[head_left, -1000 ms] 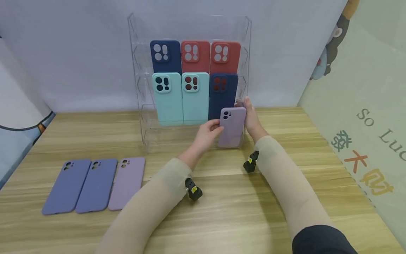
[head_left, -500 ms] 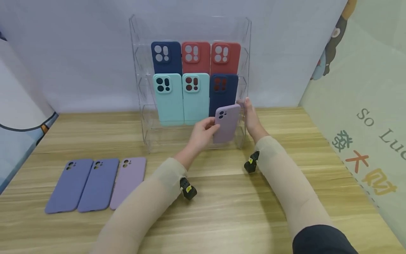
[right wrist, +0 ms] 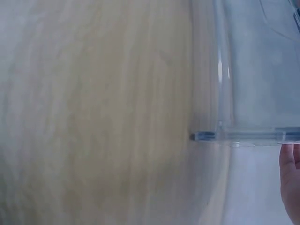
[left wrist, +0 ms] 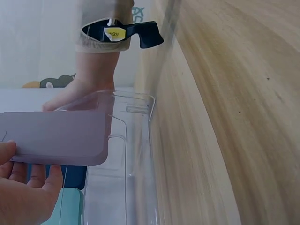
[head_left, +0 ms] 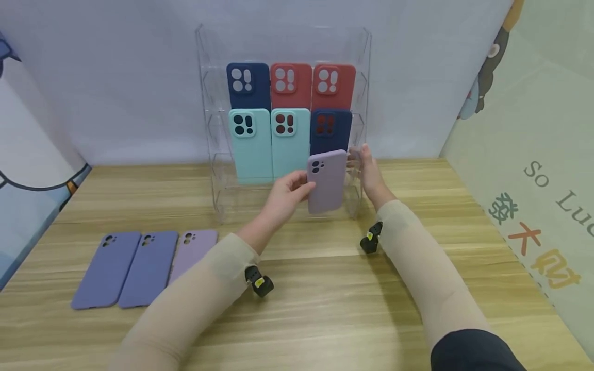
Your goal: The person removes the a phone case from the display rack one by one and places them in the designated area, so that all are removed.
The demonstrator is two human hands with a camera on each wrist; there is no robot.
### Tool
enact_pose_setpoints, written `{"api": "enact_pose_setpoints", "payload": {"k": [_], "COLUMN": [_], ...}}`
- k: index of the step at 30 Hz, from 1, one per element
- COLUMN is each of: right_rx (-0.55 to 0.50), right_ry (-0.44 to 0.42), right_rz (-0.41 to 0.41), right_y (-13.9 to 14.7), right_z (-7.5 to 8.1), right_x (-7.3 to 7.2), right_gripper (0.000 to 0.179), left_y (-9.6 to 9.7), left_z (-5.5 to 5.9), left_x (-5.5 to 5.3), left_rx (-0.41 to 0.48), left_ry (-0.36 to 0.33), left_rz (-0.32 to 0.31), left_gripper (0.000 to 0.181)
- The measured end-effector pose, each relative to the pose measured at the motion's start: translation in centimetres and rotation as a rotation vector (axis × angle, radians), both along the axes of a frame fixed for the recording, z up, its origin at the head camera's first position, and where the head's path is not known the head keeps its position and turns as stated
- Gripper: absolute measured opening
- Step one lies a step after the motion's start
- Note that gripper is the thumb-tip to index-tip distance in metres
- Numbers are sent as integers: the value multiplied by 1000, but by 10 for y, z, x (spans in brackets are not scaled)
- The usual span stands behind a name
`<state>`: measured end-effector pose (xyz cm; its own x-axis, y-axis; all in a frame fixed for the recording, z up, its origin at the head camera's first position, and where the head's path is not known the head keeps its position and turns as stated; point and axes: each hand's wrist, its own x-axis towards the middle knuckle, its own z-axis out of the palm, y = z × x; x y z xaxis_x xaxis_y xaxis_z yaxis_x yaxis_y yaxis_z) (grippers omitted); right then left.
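While the left hand (head_left: 286,197) pinches the lilac case (head_left: 327,183) by one edge, thumb against fingers, that case is held slightly tilted before the lower right of the clear rack (head_left: 262,198), partly covering a navy case (head_left: 331,144). The right hand (head_left: 373,178) is at the rack's right side, its finger curl hard to tell through the plastic
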<state>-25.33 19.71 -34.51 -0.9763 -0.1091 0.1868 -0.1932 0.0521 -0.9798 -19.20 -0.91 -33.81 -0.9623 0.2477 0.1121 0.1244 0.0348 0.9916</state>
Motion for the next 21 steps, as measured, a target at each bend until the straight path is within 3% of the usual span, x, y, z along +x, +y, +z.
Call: {"api": "enact_pose_setpoints", "payload": {"k": [12, 21], "right_rx": [17, -2], "right_ry": [-8, -29], "right_rz": [-23, -18], "right_y": [9, 6], "right_z": [-21, -12], "right_x": [-19, -11], "right_gripper": [70, 66], "left_y": [-21, -38], "left_z": [1, -2], "left_x": [20, 29], "left_rx": [69, 46], "left_ry": [-146, -208], "left_rz": [-47, -59], "left_gripper": [30, 32]}}
